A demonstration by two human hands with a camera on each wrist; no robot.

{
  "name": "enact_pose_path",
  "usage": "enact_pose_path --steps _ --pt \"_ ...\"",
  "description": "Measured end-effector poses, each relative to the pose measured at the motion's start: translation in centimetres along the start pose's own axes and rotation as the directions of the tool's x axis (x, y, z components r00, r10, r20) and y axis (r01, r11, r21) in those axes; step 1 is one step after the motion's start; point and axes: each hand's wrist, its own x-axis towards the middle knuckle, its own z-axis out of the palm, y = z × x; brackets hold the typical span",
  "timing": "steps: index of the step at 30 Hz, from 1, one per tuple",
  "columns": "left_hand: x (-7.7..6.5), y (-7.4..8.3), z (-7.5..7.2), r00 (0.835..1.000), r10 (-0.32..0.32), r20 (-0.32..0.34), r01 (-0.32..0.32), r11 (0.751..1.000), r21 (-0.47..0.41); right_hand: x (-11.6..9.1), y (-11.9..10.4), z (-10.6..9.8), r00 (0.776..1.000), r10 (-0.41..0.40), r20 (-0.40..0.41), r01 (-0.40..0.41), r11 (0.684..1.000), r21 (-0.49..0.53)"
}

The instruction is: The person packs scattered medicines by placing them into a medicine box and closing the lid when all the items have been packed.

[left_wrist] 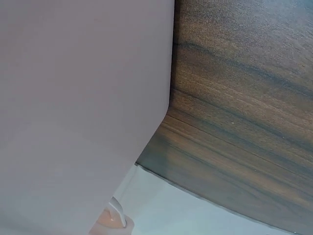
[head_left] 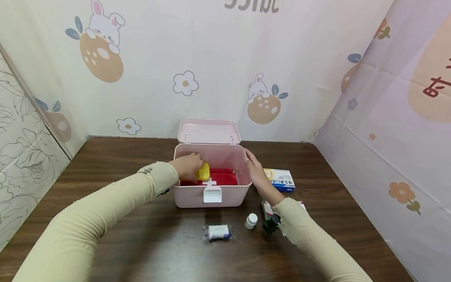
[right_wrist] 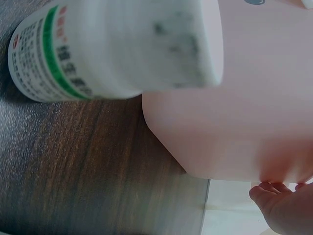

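A pink lidded box (head_left: 229, 196) stands with its lid (head_left: 208, 132) raised at the back. My left hand (head_left: 188, 166) reaches inside at the left and grips a small yellow plastic case (head_left: 204, 172). Below the case lies a red zippered pouch (head_left: 225, 178) on the box floor. My right hand (head_left: 257, 172) rests against the right wall near the rim; in the right wrist view its fingertips (right_wrist: 274, 187) touch the outside. The left wrist view shows the box wall (left_wrist: 83, 98), which hides the left hand there.
A white pill bottle (head_left: 251, 221) and a wrapped bandage-like roll (head_left: 218, 232) are in front of the box on the wooden table (head_left: 148, 243). To the right lies a blue-and-white medicine carton (head_left: 282, 179). Another carton (head_left: 267, 209) is partly under the right forearm.
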Motion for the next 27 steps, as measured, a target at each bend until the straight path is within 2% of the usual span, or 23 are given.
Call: enact_pose_path --steps 7,27 --pt "-0.23 0.25 0.08 0.999 -0.029 0.041 0.029 1.0 -0.006 0.06 0.05 0.04 1.0 -0.003 0.011 0.003 1.0 0.008" --pt "-0.23 0.26 -0.37 0.997 -0.046 0.065 0.047 0.999 -0.01 0.12 -0.13 -0.06 1.0 0.003 0.012 -0.004 1.0 0.009"
